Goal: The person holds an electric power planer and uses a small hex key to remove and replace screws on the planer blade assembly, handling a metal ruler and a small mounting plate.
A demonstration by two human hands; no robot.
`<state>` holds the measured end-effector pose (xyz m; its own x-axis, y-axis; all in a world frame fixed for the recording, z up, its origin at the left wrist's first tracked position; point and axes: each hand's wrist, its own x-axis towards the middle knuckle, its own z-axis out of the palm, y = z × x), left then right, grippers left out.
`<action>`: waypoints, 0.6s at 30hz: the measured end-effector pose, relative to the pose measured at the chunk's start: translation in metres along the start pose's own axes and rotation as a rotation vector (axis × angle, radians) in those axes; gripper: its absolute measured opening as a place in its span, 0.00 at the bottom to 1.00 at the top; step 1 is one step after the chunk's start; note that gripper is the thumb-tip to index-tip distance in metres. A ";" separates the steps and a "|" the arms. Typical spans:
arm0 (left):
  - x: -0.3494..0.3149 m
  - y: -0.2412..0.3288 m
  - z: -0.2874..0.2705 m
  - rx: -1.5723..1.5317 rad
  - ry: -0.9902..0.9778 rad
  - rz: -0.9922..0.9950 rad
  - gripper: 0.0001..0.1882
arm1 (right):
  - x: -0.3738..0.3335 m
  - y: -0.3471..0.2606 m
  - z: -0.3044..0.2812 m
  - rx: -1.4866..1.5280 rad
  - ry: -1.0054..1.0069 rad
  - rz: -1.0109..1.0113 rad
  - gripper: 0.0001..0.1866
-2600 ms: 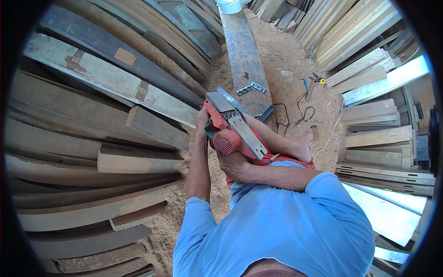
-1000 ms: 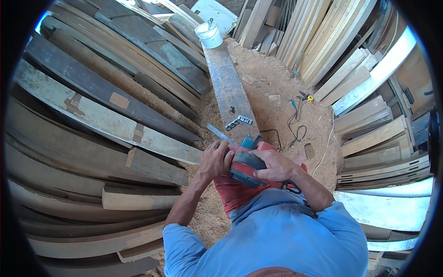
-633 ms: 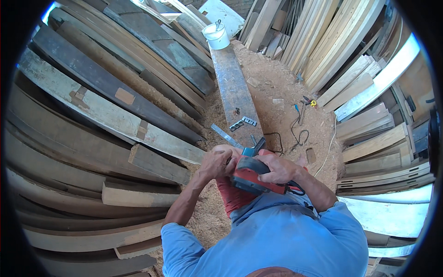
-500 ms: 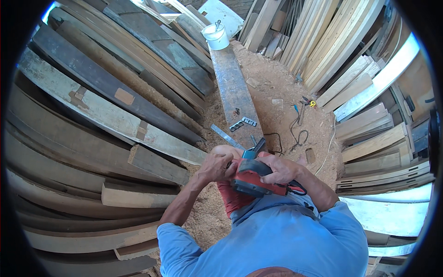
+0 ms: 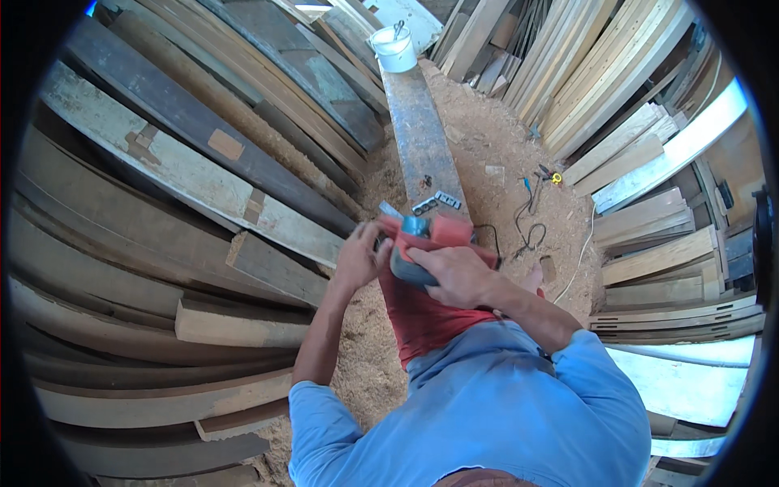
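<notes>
A red and dark grey electric planer (image 5: 442,235), with a shiny teal patch on its upper side, is held up over my red-clad lap. My right hand (image 5: 454,274) is closed round its dark grey handle (image 5: 408,266). Beside the planer's left edge is my left hand (image 5: 359,256), fingers loosely bent with a gap to the thumb; blur hides whether they touch the tool. Just beyond lie metal pieces with round holes (image 5: 436,203) on a long worn plank (image 5: 422,134). A pale metal strip (image 5: 389,209) shows partly behind the planer.
A white bucket (image 5: 394,53) holding a tool stands at the plank's far end. Stacked boards (image 5: 187,174) line the left side, and more timber (image 5: 596,73) leans at the right. Cables (image 5: 529,223) and a yellow-handled tool (image 5: 556,178) lie on shavings-covered ground.
The planer has moved forward and been turned, bringing its teal patch into fuller view. My left hand has shifted to its left edge; my right hand still grips the handle.
</notes>
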<state>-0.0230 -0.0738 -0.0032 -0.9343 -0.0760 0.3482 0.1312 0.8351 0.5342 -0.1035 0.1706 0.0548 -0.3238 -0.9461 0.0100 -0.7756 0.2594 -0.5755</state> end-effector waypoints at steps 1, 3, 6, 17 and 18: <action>-0.004 -0.017 0.011 -0.048 0.093 -0.020 0.15 | 0.007 -0.001 0.018 -0.108 0.054 -0.018 0.37; -0.025 -0.030 0.022 -0.143 0.194 -0.123 0.17 | 0.017 -0.015 0.032 -0.191 -0.057 0.023 0.38; -0.064 -0.045 0.034 -0.294 0.190 -0.350 0.19 | 0.018 -0.034 0.058 -0.226 -0.155 0.047 0.35; -0.103 -0.065 0.064 -0.362 0.343 -0.801 0.27 | -0.024 -0.066 0.105 -0.087 -0.468 -0.323 0.29; -0.101 -0.067 0.066 -0.420 0.347 -0.763 0.30 | -0.021 -0.066 0.073 0.064 -0.592 -0.386 0.28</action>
<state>0.0407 -0.0857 -0.1252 -0.6750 -0.7369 -0.0371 -0.3046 0.2325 0.9237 -0.0057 0.1587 0.0326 0.3312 -0.9193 -0.2128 -0.7366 -0.1110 -0.6672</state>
